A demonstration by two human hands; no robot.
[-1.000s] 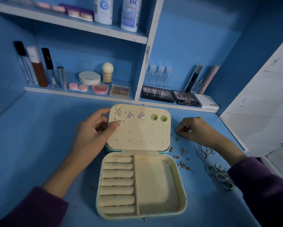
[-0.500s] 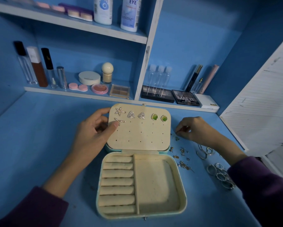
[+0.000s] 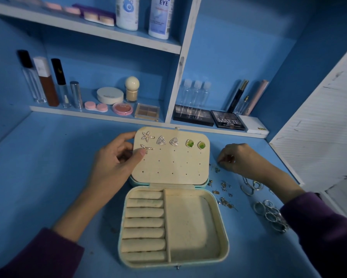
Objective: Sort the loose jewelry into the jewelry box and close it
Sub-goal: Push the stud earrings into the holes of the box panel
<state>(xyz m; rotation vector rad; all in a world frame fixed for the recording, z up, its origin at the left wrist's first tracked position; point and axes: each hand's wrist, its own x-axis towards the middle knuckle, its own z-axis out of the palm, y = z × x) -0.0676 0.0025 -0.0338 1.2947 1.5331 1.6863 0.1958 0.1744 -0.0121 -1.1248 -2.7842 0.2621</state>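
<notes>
**Mia:** Where is the box?

**Sam:** The open jewelry box point(image 3: 218, 237), cream inside with a pale green rim, sits on the blue table point(image 3: 38, 177). It is between the two arms, and its bottom half is nearer the person than both hands.

**Mia:** And the lid?

**Sam:** The cream lid point(image 3: 172, 169) with little holes is folded open, right between the hands. The left hand point(image 3: 116, 167) grips its left edge. The thumb presses on the front and the fingers curl behind.

**Mia:** What is under the thumb?

**Sam:** A sparkly star earring point(image 3: 148, 148). Another star earring point(image 3: 147, 136) is just above the thumb. To the right of it come two silver triangle earrings point(image 3: 161, 140) and two green stone earrings point(image 3: 190, 143).

**Mia:** What about the other hand?

**Sam:** The right hand point(image 3: 242, 161) is down on the table, just right of the lid. Its fingers are curled with the tips close together. I cannot tell if they pinch anything.

**Mia:** Is more stuff loose?

**Sam:** Yes. Tiny gold earrings point(image 3: 222, 195) lie under the right hand, beside the box. Silver hoops point(image 3: 250, 186) lie by the right wrist. Silver rings point(image 3: 271, 214) sit in a heap by the right sleeve.

**Mia:** And inside the box?

**Sam:** Soft ring rolls point(image 3: 144, 221) on the left-hand side and one open tray point(image 3: 190, 225) on the right-hand side.
</notes>
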